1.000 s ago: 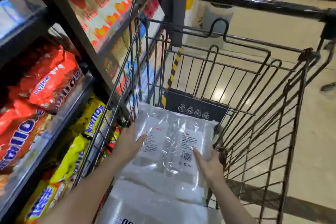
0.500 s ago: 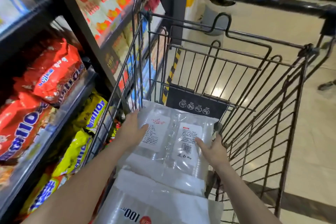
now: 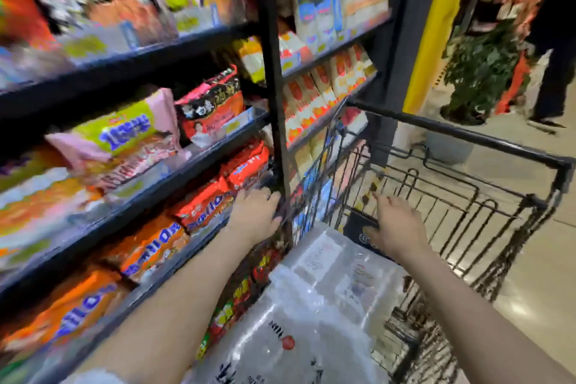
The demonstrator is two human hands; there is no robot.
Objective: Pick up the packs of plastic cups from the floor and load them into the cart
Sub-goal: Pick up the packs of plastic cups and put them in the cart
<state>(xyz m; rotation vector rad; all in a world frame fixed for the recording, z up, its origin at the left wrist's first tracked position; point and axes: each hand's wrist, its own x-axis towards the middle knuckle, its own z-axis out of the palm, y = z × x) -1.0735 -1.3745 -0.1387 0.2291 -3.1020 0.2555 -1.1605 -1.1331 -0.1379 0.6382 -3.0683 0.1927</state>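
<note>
A black wire cart (image 3: 461,137) stands beside the shelves at right. Inside it lie clear packs of plastic cups (image 3: 330,277), the upper one with white labels, and a second pack (image 3: 280,349) nearer me. My left hand (image 3: 254,217) hovers at the cart's left side by the shelf post, fingers relaxed, holding nothing. My right hand (image 3: 396,221) hangs over the far end of the packs, fingers spread and empty. The frame is blurred by head motion.
Black shelving (image 3: 156,171) full of orange, red and pink snack bags runs along the left. A yellow pillar (image 3: 427,25) and a potted plant (image 3: 477,72) stand beyond the cart. A person's legs (image 3: 551,84) are at far right on the tiled floor.
Both hands have let go of the labelled pack, which now rests in the cart, and lifted away. My view has swung up and left toward the shelves.
</note>
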